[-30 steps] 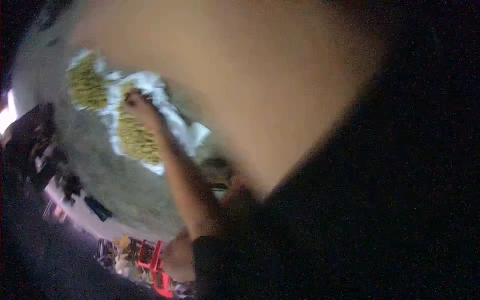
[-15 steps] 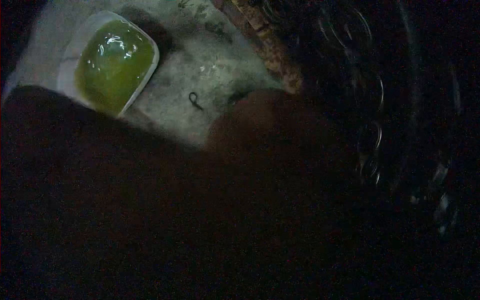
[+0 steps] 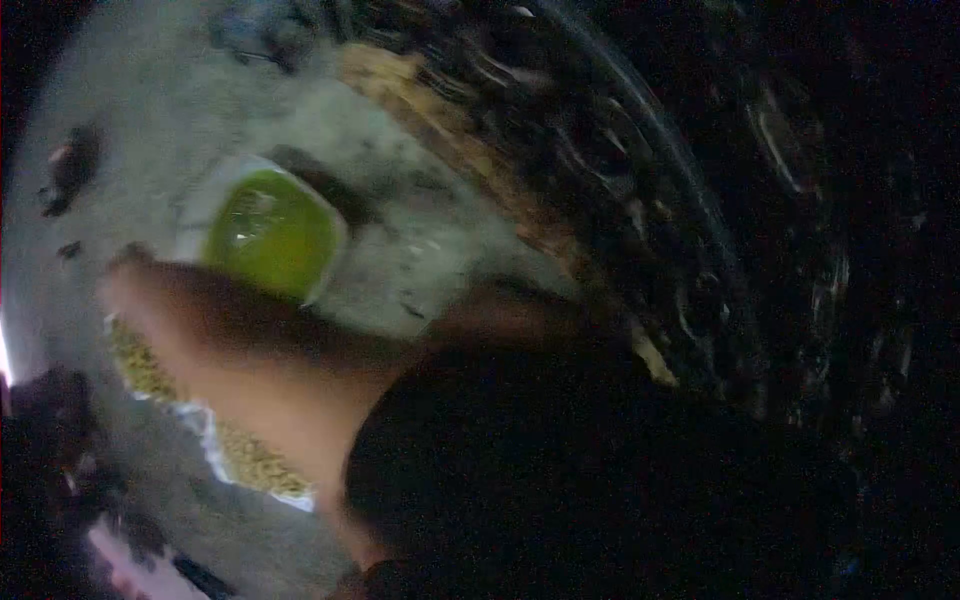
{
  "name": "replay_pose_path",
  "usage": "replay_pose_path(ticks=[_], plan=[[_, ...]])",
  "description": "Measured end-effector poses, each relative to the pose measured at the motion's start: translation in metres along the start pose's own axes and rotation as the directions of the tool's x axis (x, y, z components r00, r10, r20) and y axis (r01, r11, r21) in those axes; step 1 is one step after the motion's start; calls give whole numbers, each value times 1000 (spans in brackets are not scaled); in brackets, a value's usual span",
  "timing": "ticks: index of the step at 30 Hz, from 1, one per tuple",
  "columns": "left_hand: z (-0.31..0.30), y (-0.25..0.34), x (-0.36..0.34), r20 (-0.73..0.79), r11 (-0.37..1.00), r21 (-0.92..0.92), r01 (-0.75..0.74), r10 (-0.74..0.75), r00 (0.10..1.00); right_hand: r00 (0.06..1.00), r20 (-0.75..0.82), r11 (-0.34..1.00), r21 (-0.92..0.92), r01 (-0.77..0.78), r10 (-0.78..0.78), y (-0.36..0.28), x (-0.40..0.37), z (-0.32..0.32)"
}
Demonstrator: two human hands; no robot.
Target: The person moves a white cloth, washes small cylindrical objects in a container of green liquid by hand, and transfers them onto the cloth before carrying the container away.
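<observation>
A blurred stretch of bare skin, apparently my right hand and forearm [image 3: 260,390], reaches from the lower right toward the left. A large dark shape [image 3: 560,470], perhaps a sleeve, covers much of it. I cannot tell how its fingers are set or whether they hold anything. Just above it in view stands a white squarish bowl [image 3: 340,240] with shiny green liquid [image 3: 270,230] in it, its lower edge partly covered by the limb. Below and left lie tan grains [image 3: 255,462] on white wrapping [image 3: 210,440]. My left hand does not show.
A brown strip [image 3: 480,175] borders the grey floor [image 3: 130,150]. Beyond it is a dark, glossy area with curved glints [image 3: 700,200]. Small dark lumps [image 3: 72,170] lie at the left, and a pale pinkish thing [image 3: 140,565] shows at the bottom left corner.
The dark shape covering the lower view has drawn back, and lit skin now shows. The bowl appears smaller and lower right; the grains have come into sight as the view shifted.
</observation>
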State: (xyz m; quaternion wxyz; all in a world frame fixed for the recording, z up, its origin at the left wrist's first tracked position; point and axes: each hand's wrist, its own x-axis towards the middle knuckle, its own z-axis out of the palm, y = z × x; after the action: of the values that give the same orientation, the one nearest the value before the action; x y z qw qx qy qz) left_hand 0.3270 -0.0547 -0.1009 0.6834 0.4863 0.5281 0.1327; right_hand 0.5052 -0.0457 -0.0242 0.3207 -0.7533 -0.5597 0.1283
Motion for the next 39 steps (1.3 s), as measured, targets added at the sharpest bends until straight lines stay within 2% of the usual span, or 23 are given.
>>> replay_pose_path(ticks=[3,6,8,10,11,12,13,15,17,20,22,24,25,27,29,31,32,33,35,36,37,38,39], plan=[[6,-28,-20,19,959,-264,105,-103,994,997,26,997,-18,-74,75,6,30,-12],[-15,-83,-9,88,942,-332,-58,93,992,967,-10,962,-94,-255,255,41,30,-42],[-13,-101,7,106,960,-189,-207,229,967,920,-70,903,-175,-393,386,71,14,-64],[-10,-90,1,36,971,-212,-113,123,992,947,-67,910,-264,-320,314,117,-12,-82],[-14,-101,15,73,978,-118,-173,182,981,913,15,884,-255,-391,408,105,-31,-109],[-21,-108,28,111,975,-12,-222,222,969,937,-81,885,-309,-348,340,115,-44,-112],[-19,-100,27,64,982,-65,-178,182,981,896,-35,788,-460,-408,443,118,-48,-117],[-7,-85,23,-9,978,-108,-181,181,983,919,-74,850,-357,-386,387,116,-63,-122],[-4,-86,23,-33,972,-22,-236,235,971,930,-165,858,-359,-366,328,186,-57,-84],[5,-86,26,-71,960,147,-238,250,966,925,-120,900,-215,-379,361,108,-49,-89],[14,-60,-3,-44,962,201,-183,196,980,963,-98,940,-211,-268,252,79,-32,-82],[32,-80,14,-26,975,87,-204,207,978,977,-95,956,-207,-206,190,97,-10,-55],[36,-88,16,-12,978,33,-206,206,978,993,-105,961,-264,-76,49,80,-4,-51],[31,-81,-2,-142,878,379,-293,368,919,971,-101,914,-371,165,-217,9,-5,-69],[8,-24,-60,-185,634,695,-338,612,769,983,-6,915,-367,168,-184,-50,-21,-105],[-18,37,-109,54,487,749,-449,631,774,983,34,917,-356,182,-182,-76,-36,-144],[-24,63,-133,175,413,755,-509,621,764,994,111,915,-401,48,-4,-84,-46,-157],[-23,61,-134,443,396,774,-493,217,870,966,180,886,-455,-86,186,-82,-70,-159],[-27,71,-177,547,408,774,-485,-46,836,925,317,870,-492,-26,207,-91,-126,-174],[-30,95,-204,475,439,746,-501,176,862,917,364,869,-493,39,166,-106,-144,-188],[-40,132,-222,475,488,735,-470,123,871,902,412,876,-473,93,127,-128,-171,-199],[-48,154,-253,479,550,721,-421,43,877,916,283,866,-486,-118,284,-140,-208,-198],[-55,159,-278,532,554,709,-436,-15,846,969,78,938,-279,-206,236,-198,-223,-222]])
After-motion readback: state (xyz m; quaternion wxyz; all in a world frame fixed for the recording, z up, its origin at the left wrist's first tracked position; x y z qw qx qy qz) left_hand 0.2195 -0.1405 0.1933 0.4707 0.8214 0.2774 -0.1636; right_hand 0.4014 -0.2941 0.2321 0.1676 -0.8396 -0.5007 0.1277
